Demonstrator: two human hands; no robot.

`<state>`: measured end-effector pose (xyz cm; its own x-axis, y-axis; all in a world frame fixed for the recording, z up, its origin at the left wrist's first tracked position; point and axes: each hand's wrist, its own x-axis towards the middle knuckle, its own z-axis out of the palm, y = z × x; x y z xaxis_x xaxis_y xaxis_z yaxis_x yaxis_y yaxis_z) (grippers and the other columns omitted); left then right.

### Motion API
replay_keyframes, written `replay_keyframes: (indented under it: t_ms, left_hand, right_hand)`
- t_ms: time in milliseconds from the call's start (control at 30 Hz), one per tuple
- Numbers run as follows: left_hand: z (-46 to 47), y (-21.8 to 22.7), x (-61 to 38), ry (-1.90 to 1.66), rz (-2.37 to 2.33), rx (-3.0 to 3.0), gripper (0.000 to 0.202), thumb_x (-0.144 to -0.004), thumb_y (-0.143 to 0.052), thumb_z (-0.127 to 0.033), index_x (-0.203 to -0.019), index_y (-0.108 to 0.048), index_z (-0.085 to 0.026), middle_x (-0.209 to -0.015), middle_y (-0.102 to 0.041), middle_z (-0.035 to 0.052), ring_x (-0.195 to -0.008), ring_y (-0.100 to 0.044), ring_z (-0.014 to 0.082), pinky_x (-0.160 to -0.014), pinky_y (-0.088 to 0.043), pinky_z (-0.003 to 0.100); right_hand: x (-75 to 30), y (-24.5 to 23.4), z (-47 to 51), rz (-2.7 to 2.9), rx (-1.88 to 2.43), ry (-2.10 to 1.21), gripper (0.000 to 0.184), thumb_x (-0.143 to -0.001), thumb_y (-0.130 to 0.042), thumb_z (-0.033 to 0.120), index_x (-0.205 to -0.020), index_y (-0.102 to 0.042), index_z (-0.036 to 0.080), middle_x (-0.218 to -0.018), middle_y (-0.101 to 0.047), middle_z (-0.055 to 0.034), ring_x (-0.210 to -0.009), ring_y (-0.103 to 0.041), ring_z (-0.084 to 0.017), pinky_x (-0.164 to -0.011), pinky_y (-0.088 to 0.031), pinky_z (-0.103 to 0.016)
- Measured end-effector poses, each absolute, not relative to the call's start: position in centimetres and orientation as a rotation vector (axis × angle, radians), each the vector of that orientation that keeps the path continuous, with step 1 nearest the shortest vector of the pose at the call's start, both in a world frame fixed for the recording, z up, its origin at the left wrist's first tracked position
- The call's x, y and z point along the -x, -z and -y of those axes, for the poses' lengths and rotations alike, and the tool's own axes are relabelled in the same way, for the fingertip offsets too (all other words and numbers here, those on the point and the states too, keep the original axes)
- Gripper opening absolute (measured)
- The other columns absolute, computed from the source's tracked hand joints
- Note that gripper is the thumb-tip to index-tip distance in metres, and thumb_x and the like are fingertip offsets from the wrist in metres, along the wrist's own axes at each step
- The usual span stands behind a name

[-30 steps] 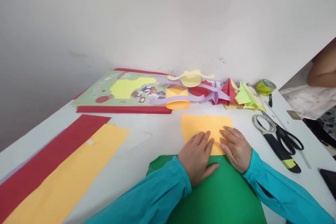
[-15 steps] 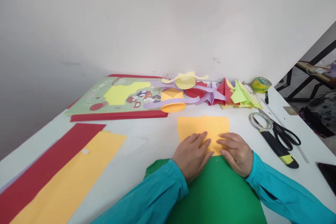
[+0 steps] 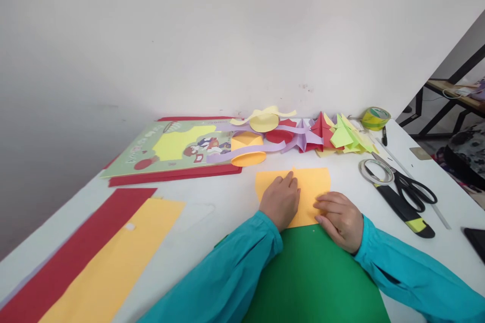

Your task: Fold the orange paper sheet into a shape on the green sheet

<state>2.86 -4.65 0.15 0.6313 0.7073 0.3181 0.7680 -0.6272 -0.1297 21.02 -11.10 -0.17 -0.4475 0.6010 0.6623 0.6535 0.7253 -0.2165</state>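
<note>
A folded orange paper piece (image 3: 312, 181) lies on the white table (image 3: 212, 202), just beyond a green sheet (image 3: 314, 282). My left hand (image 3: 281, 199) lies flat on the orange piece, fingers together and stretched toward its far edge. My right hand (image 3: 337, 218) rests on the piece's near right corner, fingers extended leftward and pressing it down. Both arms wear teal sleeves.
Red and orange paper strips (image 3: 94, 257) lie at the left. A green booklet (image 3: 170, 149) on red sheets and a row of folded paper shapes (image 3: 303, 133) line the wall. Scissors (image 3: 411, 189), a tape ring (image 3: 377, 171), a black-and-yellow cutter (image 3: 403, 212) and a tape roll (image 3: 375, 117) sit at the right.
My left hand has slid forward from the near edge up onto the middle of the orange piece. My right hand has stayed in place.
</note>
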Motion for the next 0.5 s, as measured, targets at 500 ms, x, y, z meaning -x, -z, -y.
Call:
replay_keyframes:
  t_ms: [500]
  left_hand:
    - [2.9,-0.8,-3.3,0.074,1.415,2.729,0.045,-0.087,-0.036,-0.007,-0.13,-0.05,-0.011,-0.143,-0.046,0.0184,-0.09,-0.07,0.0226,-0.072,-0.056,0.033]
  right_hand:
    - [-20.9,0.6,11.0,2.142,0.938,0.037,0.019,-0.088,-0.056,0.016,-0.074,-0.068,0.016,-0.085,-0.074,-0.0069,-0.086,-0.067,-0.022,-0.082,-0.054,-0.043]
